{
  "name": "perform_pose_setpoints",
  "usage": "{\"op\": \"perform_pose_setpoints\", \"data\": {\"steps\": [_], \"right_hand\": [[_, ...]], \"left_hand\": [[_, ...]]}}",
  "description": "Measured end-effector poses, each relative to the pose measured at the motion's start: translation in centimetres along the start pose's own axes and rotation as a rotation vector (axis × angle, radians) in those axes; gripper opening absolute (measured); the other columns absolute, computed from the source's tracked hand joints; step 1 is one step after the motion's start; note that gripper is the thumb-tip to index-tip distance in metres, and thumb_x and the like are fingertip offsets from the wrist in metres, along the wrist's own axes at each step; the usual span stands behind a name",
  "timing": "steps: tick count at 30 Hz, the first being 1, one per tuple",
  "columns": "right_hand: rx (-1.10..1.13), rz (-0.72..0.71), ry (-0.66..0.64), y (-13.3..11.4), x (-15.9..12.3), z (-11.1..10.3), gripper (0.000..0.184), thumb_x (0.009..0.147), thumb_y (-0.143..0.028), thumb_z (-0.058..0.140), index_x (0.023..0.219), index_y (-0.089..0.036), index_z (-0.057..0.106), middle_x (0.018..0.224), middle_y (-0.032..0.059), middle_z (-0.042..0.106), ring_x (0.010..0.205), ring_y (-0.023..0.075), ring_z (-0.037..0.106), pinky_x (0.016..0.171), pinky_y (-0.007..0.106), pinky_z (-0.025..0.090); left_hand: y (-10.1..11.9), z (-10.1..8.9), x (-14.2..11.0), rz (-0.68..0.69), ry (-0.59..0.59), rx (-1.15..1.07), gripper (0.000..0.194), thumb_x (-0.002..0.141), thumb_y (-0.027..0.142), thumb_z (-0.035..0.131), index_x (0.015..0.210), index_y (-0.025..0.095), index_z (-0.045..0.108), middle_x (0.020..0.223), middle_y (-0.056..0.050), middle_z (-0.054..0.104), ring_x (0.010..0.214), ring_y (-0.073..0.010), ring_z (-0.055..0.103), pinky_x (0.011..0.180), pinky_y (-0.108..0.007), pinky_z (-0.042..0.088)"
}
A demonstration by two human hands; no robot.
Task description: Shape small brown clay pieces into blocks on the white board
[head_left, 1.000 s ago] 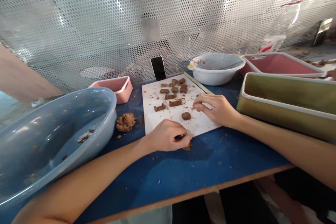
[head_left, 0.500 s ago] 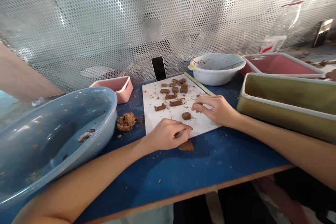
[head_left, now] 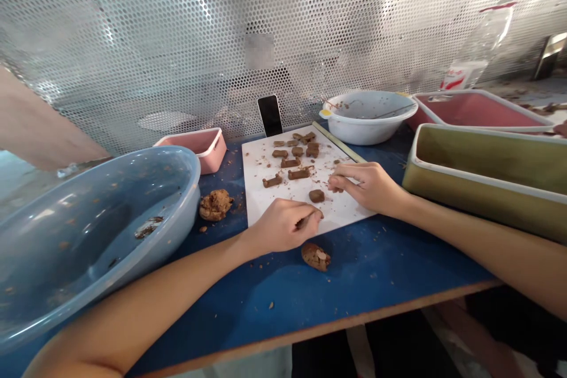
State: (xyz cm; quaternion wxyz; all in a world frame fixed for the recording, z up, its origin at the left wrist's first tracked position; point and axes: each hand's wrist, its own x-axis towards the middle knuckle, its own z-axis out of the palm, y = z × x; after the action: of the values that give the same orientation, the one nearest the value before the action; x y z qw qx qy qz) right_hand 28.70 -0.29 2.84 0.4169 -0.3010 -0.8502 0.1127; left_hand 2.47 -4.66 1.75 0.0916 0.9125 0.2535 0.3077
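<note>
My left hand (head_left: 283, 225) rests at the near edge of the white board (head_left: 270, 198), fingers curled and pinching a small brown bit of clay. Just in front of it a brown clay lump (head_left: 316, 256) lies on the blue table. My right hand (head_left: 370, 186) lies on the board's right side, fingers pressed together on a small brown piece beside a flat clay piece (head_left: 316, 195). Several shaped brown pieces (head_left: 292, 160) lie farther back on the board. A larger clay ball (head_left: 215, 205) sits left of the board.
A big blue basin (head_left: 88, 230) fills the left. A pink box (head_left: 195, 146), a phone (head_left: 270, 115), a white bowl (head_left: 367, 115), a pink tray (head_left: 478, 107) and an olive tray (head_left: 482, 174) line the back and right. A perforated metal screen stands behind.
My left hand has lifted back from the table edge onto the board, uncovering the clay lump it was pressing. My right hand stayed in place.
</note>
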Motion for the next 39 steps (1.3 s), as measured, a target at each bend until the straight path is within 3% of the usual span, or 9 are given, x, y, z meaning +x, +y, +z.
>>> {"op": "perform_pose_setpoints", "data": {"steps": [4, 9, 15, 19, 21, 24, 27, 33, 39], "right_hand": [[0.028, 0.016, 0.026, -0.2, 0.0, 0.0, 0.014, 0.104, -0.036, 0.074, 0.098, -0.024, 0.077, 0.095, 0.0012, 0.084, 0.087, 0.0189, 0.078, 0.084, 0.03, 0.058], [0.06, 0.075, -0.1, -0.5, 0.1, -0.3, 0.047, 0.115, -0.042, 0.052, 0.076, -0.023, 0.071, 0.066, -0.0022, 0.073, 0.06, 0.0136, 0.067, 0.069, 0.028, 0.054], [0.028, 0.024, 0.051, 0.3, 0.3, -0.1, 0.021, 0.103, -0.044, 0.074, 0.099, -0.024, 0.079, 0.091, 0.0023, 0.083, 0.08, 0.0188, 0.075, 0.079, 0.032, 0.058], [0.045, 0.07, -0.063, 0.3, 0.2, -0.3, 0.046, 0.114, -0.046, 0.055, 0.078, -0.024, 0.071, 0.069, -0.0004, 0.073, 0.065, 0.016, 0.068, 0.071, 0.031, 0.053], [0.04, 0.083, -0.065, 0.0, 0.2, -0.5, 0.05, 0.117, -0.046, 0.048, 0.076, -0.023, 0.065, 0.066, -0.0008, 0.068, 0.062, 0.0152, 0.064, 0.069, 0.031, 0.051], [0.038, 0.014, -0.006, -0.5, 0.3, -0.7, 0.031, 0.114, -0.041, 0.054, 0.089, -0.024, 0.061, 0.08, 0.0008, 0.068, 0.073, 0.0172, 0.063, 0.073, 0.031, 0.053], [0.074, -0.101, -0.033, -0.8, 0.3, -0.5, 0.01, 0.109, -0.034, 0.066, 0.105, -0.025, 0.063, 0.097, 0.0033, 0.069, 0.084, 0.0188, 0.065, 0.081, 0.033, 0.057], [0.13, -0.197, -0.103, -0.5, -0.2, 0.4, 0.007, 0.108, -0.032, 0.071, 0.113, -0.027, 0.072, 0.104, 0.0053, 0.068, 0.097, 0.0219, 0.07, 0.091, 0.038, 0.062], [0.148, -0.226, -0.102, -0.5, -0.3, 0.7, 0.008, 0.108, -0.03, 0.072, 0.115, -0.027, 0.073, 0.103, 0.0048, 0.068, 0.095, 0.0202, 0.071, 0.088, 0.036, 0.062]], "left_hand": [[0.0, 0.1, 0.0, -0.007, 0.003, -0.011, 0.039, 0.113, 0.026, 0.047, 0.085, 0.017, 0.074, 0.069, -0.003, 0.073, 0.06, -0.0145, 0.068, 0.062, -0.025, 0.051], [0.1, 0.0, 0.1, 0.006, 0.004, -0.022, 0.038, 0.112, 0.024, 0.047, 0.084, 0.017, 0.072, 0.069, -0.002, 0.072, 0.06, -0.0142, 0.067, 0.063, -0.025, 0.051], [0.0, 0.1, 0.0, -0.001, 0.002, -0.005, 0.038, 0.112, 0.023, 0.048, 0.083, 0.017, 0.073, 0.067, -0.001, 0.071, 0.058, -0.014, 0.066, 0.061, -0.026, 0.049], [-0.1, 0.2, 0.0, -0.004, 0.011, -0.018, 0.039, 0.112, 0.025, 0.048, 0.084, 0.017, 0.074, 0.069, -0.003, 0.073, 0.059, -0.0139, 0.066, 0.062, -0.026, 0.049], [-0.2, 0.3, 0.0, -0.01, 0.017, -0.034, 0.04, 0.113, 0.027, 0.049, 0.084, 0.016, 0.075, 0.069, -0.003, 0.072, 0.058, -0.0133, 0.064, 0.061, -0.026, 0.048], [-0.4, 0.4, 0.0, -0.047, 0.017, -0.066, 0.04, 0.112, 0.029, 0.053, 0.082, 0.016, 0.076, 0.067, -0.002, 0.071, 0.058, -0.012, 0.06, 0.059, -0.025, 0.045], [-0.6, 0.3, 0.1, -0.135, 0.028, -0.119, 0.039, 0.112, 0.034, 0.057, 0.085, 0.015, 0.078, 0.071, -0.002, 0.073, 0.057, -0.0107, 0.057, 0.056, -0.024, 0.043], [-0.9, 0.1, 0.4, -0.275, 0.113, -0.253, 0.039, 0.111, 0.043, 0.062, 0.103, 0.013, 0.085, 0.076, -0.004, 0.078, 0.06, -0.0121, 0.06, 0.054, -0.022, 0.044], [-1.1, 0.1, 0.7, -0.225, 0.092, -0.28, 0.037, 0.109, 0.047, 0.067, 0.105, 0.015, 0.086, 0.08, -0.004, 0.08, 0.065, -0.0135, 0.064, 0.06, -0.022, 0.05]]}}
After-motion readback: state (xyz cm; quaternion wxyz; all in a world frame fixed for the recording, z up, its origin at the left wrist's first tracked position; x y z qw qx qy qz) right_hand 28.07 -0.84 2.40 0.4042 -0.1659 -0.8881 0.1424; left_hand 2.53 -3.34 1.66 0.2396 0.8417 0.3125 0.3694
